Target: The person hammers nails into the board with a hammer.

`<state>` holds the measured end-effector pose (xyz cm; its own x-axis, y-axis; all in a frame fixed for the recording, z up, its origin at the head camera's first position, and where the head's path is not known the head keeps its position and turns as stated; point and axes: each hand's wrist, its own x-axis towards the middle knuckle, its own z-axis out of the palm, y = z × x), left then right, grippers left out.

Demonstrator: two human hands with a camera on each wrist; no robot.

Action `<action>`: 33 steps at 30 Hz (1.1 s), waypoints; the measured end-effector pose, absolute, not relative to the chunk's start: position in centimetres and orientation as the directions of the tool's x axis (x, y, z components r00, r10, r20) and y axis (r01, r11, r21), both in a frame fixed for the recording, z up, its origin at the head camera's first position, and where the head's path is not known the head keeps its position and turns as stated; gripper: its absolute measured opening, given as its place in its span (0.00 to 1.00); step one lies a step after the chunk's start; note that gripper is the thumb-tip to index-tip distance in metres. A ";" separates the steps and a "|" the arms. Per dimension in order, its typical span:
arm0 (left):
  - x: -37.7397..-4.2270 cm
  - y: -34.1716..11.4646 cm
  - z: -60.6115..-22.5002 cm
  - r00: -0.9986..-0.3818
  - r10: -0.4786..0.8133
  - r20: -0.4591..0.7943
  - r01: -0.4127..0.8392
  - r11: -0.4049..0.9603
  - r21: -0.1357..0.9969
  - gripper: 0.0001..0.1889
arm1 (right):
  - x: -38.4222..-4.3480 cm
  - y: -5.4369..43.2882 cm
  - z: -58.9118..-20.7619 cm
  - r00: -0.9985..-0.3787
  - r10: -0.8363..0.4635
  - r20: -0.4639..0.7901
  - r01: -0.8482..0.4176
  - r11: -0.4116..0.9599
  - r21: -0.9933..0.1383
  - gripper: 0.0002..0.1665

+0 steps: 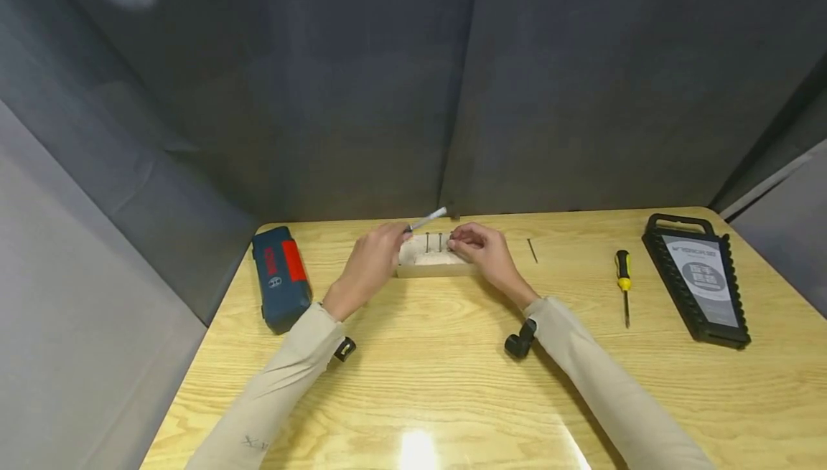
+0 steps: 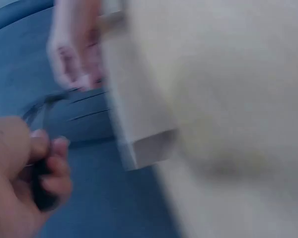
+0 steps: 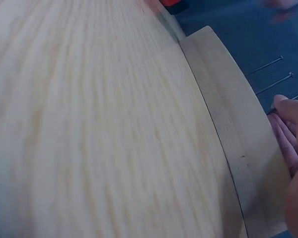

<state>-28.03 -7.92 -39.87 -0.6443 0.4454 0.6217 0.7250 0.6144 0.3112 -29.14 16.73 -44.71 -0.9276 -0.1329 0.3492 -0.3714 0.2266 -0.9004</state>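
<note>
Left hand (image 1: 373, 253) grips a hammer (image 2: 42, 187) near the wood block (image 1: 436, 270), far side of the table (image 1: 420, 362). Right hand (image 1: 483, 247) pinches a nail (image 3: 296, 97) at the block; two other nails (image 1: 427, 242) stand just left.

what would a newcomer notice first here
Probably the pale rectangular wooden block near the far edge of the wooden table, with two dark nails upright in it and a third nail pinched by the right hand. Nearby, the left hand holds a black-handled hammer. The dark blue case with a red panel at the left and the black notched rack at the right come next.
</note>
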 end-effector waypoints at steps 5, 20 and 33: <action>-27.3 -8.2 -41.8 -0.703 0.489 0.517 0.683 0.668 0.297 0.11 | -29.1 16.6 -44.9 -0.928 -0.134 0.348 -0.370 0.216 -0.904 0.12; -27.8 -8.8 -42.6 -0.722 0.465 0.513 0.672 0.646 0.361 0.11 | -30.8 17.2 -47.1 -0.922 -0.130 0.364 -0.385 0.218 -0.897 0.14; -28.5 -8.2 -41.4 -0.714 0.458 0.530 0.680 0.634 0.368 0.13 | -31.0 17.7 -47.0 -0.911 -0.171 0.374 -0.404 0.197 -0.893 0.13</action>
